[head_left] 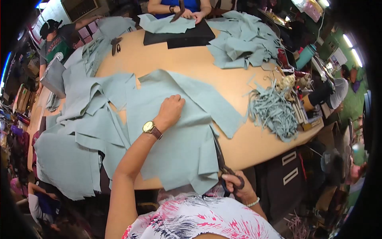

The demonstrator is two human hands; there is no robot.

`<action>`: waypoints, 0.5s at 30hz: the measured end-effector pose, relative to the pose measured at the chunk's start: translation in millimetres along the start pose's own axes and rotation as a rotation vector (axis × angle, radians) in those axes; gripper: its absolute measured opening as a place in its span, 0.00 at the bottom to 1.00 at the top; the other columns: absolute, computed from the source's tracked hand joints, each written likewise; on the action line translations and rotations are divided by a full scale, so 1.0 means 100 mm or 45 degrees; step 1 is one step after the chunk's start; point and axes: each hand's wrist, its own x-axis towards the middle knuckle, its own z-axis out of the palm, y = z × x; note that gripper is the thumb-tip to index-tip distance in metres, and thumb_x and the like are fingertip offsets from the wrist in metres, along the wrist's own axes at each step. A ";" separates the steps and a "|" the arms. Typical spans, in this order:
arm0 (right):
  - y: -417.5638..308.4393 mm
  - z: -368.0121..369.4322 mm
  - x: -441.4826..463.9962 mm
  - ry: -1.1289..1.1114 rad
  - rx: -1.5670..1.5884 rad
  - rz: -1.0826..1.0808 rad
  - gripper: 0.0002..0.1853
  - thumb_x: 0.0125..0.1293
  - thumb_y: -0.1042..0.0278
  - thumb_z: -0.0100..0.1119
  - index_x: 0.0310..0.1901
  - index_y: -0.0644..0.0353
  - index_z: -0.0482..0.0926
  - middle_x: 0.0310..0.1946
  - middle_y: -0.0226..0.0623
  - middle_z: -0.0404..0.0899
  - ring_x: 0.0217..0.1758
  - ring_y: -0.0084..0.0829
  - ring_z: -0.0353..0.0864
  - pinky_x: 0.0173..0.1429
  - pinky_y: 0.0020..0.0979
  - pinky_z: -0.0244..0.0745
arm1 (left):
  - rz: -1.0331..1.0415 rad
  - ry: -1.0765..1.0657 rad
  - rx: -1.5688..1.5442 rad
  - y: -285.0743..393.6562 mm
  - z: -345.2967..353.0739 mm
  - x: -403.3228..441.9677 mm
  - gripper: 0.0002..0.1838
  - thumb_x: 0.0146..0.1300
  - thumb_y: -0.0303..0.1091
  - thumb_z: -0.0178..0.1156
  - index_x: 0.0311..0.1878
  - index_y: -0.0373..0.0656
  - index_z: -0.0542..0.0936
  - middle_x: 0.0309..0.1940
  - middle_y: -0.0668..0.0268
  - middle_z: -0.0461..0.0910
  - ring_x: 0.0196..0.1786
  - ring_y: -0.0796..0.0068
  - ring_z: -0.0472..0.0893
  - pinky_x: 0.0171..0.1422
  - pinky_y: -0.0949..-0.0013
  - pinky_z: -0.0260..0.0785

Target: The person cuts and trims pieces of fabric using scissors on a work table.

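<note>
A large piece of pale green cloth [171, 147] lies before me and hangs over the table's near edge. On its upper part rests my left hand [172, 109], fingers curled against the fabric; whether they pinch it is hidden. My right hand [238, 185], lower right at the table edge, is closed round the handles of dark scissors [224, 165]. The scissor blades point up and away along the cloth's right edge, partly under it. More green cloth [75, 159] is spread in overlapping layers to the left.
Thin green strips [272, 109] are heaped on the table [155, 57] at right. Cloth pieces [244, 40] pile up behind them. Across the table a person's hands [191, 15] work over a black board [179, 39]. Small dark clippers [115, 46] lie at the back left.
</note>
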 end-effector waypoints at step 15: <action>-0.16 -0.05 0.03 -0.097 0.003 0.166 0.14 0.58 0.67 0.59 0.18 0.58 0.69 0.12 0.23 0.65 0.15 0.13 0.61 0.20 0.18 0.52 | 0.053 0.207 0.134 -0.39 0.28 2.07 0.20 0.56 0.50 0.52 0.38 0.41 0.77 0.28 0.54 0.79 0.33 0.55 0.80 0.34 0.58 0.71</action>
